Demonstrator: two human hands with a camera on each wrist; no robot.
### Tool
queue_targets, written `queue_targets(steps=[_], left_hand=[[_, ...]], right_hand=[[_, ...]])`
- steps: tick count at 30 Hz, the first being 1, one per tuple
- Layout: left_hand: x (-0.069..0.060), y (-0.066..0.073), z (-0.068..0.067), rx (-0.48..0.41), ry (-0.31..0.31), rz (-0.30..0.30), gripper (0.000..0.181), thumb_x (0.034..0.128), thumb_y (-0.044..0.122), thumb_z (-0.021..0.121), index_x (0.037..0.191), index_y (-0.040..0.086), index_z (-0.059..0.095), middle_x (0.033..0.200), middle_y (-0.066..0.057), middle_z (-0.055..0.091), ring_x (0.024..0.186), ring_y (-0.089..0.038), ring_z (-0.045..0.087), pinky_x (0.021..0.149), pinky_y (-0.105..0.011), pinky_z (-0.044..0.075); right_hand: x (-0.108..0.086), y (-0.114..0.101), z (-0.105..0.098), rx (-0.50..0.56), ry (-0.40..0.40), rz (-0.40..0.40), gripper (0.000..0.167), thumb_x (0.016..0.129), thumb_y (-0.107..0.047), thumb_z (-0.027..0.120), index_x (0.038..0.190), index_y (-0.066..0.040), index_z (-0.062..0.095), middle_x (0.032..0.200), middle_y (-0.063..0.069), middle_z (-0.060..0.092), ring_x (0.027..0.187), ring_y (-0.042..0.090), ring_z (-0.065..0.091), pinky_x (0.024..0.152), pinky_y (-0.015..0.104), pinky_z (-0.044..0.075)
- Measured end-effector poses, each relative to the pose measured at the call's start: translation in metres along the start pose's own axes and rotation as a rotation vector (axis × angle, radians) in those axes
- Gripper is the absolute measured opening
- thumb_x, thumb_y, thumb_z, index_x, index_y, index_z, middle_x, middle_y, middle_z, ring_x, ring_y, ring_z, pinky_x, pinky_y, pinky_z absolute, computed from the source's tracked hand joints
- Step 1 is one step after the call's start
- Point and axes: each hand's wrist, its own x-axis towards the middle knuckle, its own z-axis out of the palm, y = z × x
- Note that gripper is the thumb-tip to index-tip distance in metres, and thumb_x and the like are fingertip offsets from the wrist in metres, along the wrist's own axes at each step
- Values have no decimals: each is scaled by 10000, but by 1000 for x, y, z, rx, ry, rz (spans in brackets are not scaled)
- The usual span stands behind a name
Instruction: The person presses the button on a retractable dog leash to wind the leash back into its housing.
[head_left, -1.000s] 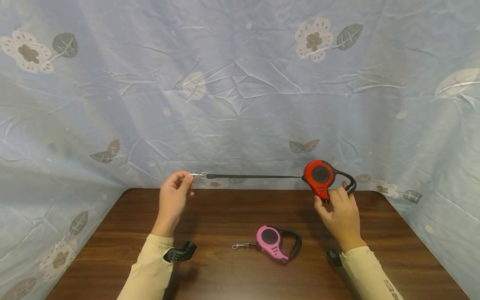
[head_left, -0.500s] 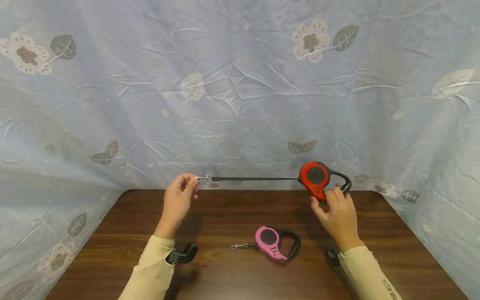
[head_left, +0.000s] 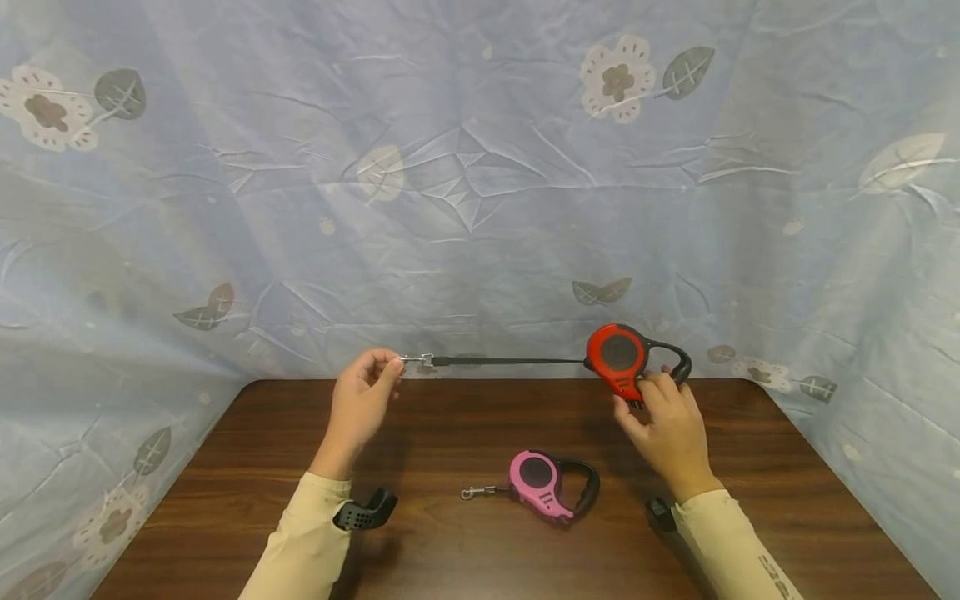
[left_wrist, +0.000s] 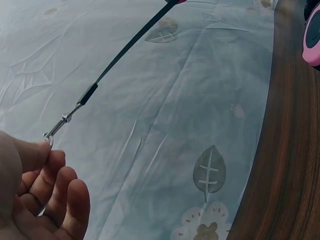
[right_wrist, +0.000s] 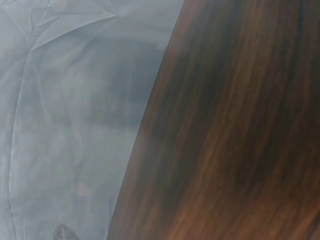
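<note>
A red and black retractable dog leash (head_left: 618, 354) is held up above the table's far part by my right hand (head_left: 670, 429), whose fingers grip its lower body by the black handle. From its left side a black strap (head_left: 510, 361) runs taut and nearly level to a silver metal clip (head_left: 417, 360). My left hand (head_left: 362, 404) pinches the end of that clip between thumb and forefinger; in the left wrist view the clip (left_wrist: 57, 127) stands out from the fingertips. The right wrist view shows neither hand nor leash.
A pink and black retractable leash (head_left: 536, 475) lies on the brown wooden table (head_left: 435, 550), its short clip (head_left: 478, 492) pointing left. A pale blue floral curtain (head_left: 480, 250) hangs behind the table and along both sides.
Both hands have come closer together, the left moving right and the right moving left with the red leash. The strap between them is shorter. The pink leash stays in place on the table.
</note>
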Motion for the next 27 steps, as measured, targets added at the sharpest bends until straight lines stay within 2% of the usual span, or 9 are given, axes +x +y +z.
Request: queue_targets(steps=[5,11,15,18,24,27], left_hand=[[0,0,2,17,-25,32,151,1024,144,666,1027,-7,680,856,-144,629,786,-271,630,673,-321,589],[-1,1,2,47,-23,45,166,1028,178,666,1024,14,684,879,-202,638,750,-138,615,686,-373,603],[-1,1,2,47,-21,56,171,1025,182,673,1014,12,686,861,-206,636,760,-242,631,676,-369,605],[-1,1,3,41,-22,65,179,1021,190,682,1012,12,691,843,-186,633,765,-290,628,675,-372,605],[-1,-2,6,50,-29,79,175,1018,181,686,1035,8,700,850,-213,633,748,-243,611,666,-351,594],[-3,2,8,68,-28,79,150,1018,129,676,1037,-19,692,841,-221,625,735,-234,598,659,-353,592]], right_hand=[[-2,-2,0,1,-17,7,361,937,-332,593,887,23,633,902,162,622,822,409,610,658,504,419],[-4,-5,0,-2,-41,45,361,946,-371,598,874,-22,652,897,108,623,629,270,526,563,449,441],[-5,-7,2,14,-58,53,347,950,-395,610,869,-63,669,887,67,617,564,178,489,487,404,452],[-6,-9,3,25,-68,50,332,948,-393,617,875,-73,672,897,58,621,562,156,488,476,394,453],[-5,-11,2,38,-80,39,337,955,-389,632,896,-60,679,925,67,638,566,165,521,478,407,467],[-4,-12,2,39,-102,31,305,938,-359,666,907,-56,678,937,71,641,570,167,522,487,399,471]])
